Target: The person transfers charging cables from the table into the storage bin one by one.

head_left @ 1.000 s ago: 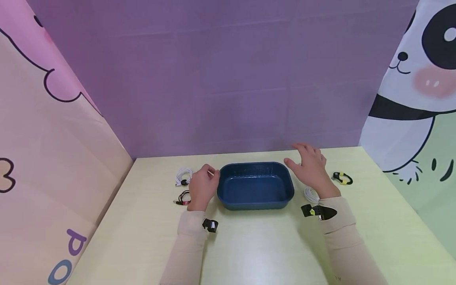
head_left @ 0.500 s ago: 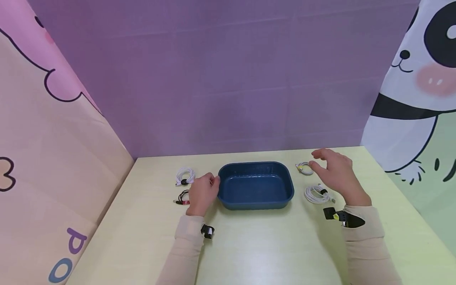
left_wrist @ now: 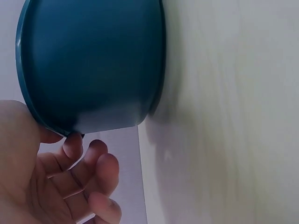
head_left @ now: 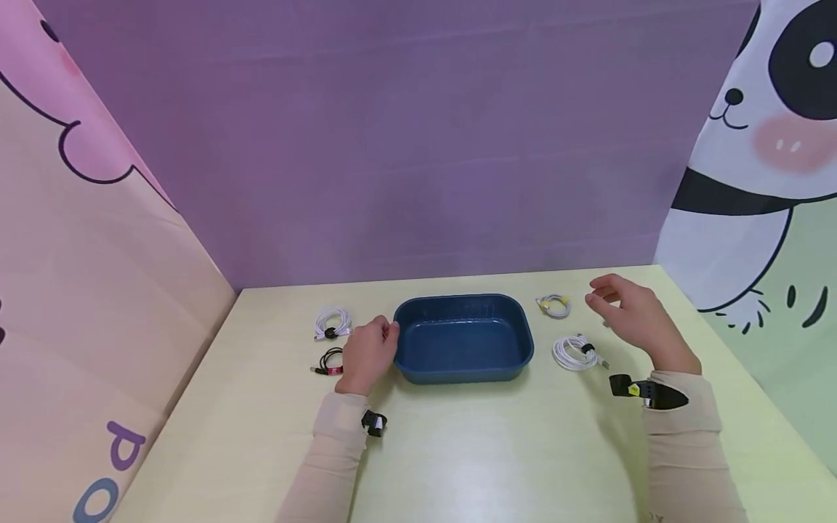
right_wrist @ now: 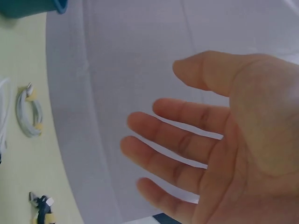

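A dark blue rectangular basin (head_left: pixel 464 374) stands on the table, and my left hand (head_left: pixel 370 354) pinches its left rim between thumb and forefinger. The left wrist view shows the other fingers (left_wrist: pixel 108 172) loosely curled below that rim. My right hand (head_left: pixel 637 319) hovers over the table to the right, fingers spread and nothing in them. Nearest to it lie a grey coiled cable with yellow ties (head_left: pixel 556 306) and a white coiled cable with a black strap (head_left: pixel 577 354). A black-and-yellow cable (right_wrist: pixel 44 210) shows in the right wrist view; in the head view my right hand mostly hides it.
Left of the basin are a white coiled cable (head_left: pixel 332 322) and a black cable with a red tag (head_left: pixel 330 361), partly behind my left hand. A purple cloth (head_left: pixel 418 145) hangs behind the table (head_left: pixel 458 457), with printed cloths on both sides.
My right hand has moved rightward from the basin's right side, uncovering the grey cable and the white cable there. My left hand stays at the left rim. The head view has shifted slightly.
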The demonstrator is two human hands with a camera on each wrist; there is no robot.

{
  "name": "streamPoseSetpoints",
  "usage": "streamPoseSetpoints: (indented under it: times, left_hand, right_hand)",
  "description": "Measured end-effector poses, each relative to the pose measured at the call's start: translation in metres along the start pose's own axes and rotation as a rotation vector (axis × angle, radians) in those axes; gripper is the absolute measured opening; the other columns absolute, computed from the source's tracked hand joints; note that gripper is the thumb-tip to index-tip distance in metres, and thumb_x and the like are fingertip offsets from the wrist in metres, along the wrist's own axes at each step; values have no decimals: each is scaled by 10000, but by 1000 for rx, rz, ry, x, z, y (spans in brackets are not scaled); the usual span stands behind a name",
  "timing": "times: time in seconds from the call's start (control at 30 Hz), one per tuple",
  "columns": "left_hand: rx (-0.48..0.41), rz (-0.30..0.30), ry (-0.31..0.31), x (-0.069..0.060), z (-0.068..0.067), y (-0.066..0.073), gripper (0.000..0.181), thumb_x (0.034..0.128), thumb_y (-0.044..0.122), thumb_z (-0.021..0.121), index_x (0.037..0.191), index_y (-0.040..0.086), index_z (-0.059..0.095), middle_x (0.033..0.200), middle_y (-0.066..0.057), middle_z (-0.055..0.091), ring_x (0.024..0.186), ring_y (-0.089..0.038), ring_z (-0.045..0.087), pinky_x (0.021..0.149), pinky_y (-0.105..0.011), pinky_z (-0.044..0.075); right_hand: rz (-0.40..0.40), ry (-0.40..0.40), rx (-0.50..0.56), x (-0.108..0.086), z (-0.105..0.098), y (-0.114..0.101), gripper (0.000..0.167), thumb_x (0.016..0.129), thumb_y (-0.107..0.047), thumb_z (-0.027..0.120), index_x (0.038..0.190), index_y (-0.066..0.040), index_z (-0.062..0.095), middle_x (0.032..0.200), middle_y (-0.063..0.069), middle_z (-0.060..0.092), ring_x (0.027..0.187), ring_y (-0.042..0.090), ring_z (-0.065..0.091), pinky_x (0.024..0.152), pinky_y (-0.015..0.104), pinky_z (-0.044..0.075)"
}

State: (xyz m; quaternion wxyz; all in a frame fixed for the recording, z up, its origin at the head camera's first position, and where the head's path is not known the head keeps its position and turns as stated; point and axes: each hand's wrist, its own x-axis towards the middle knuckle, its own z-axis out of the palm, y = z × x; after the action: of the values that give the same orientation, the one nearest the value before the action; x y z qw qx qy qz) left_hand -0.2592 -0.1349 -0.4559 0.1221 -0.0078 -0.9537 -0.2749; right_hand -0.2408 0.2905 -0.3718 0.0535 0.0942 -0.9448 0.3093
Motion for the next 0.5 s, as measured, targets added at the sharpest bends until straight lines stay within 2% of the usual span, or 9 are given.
streamPoseSetpoints:
  times: [0.27,0.37,0.5]
  left_hand:
    - [-12,-11,-48,1,-2,1,354,1064,314,501,766,126,537,641,-28,517,586,-222,537,509,-324,342]
    - [-37,-21,-66,1,0,0,357,1071,315,486,771,126,529,645,-24,494,583,-220,521,511,-319,330]
    - [-70,-46,-101,1,3,0,361,1083,333,460,793,127,520,663,-19,468,592,-220,505,525,-308,319]
  right_hand:
    - [42,-143,-35,10,8,27,451,1063,-361,523,1306,15,575,1224,264,667,1106,441,644,866,545,526]
    - [52,-195,-51,11,10,39,447,1055,-360,539,1284,21,590,1162,247,687,1041,396,656,843,518,523]
    - [76,-280,-41,10,14,51,426,1038,-342,573,1244,30,599,1060,185,695,928,278,664,779,411,506]
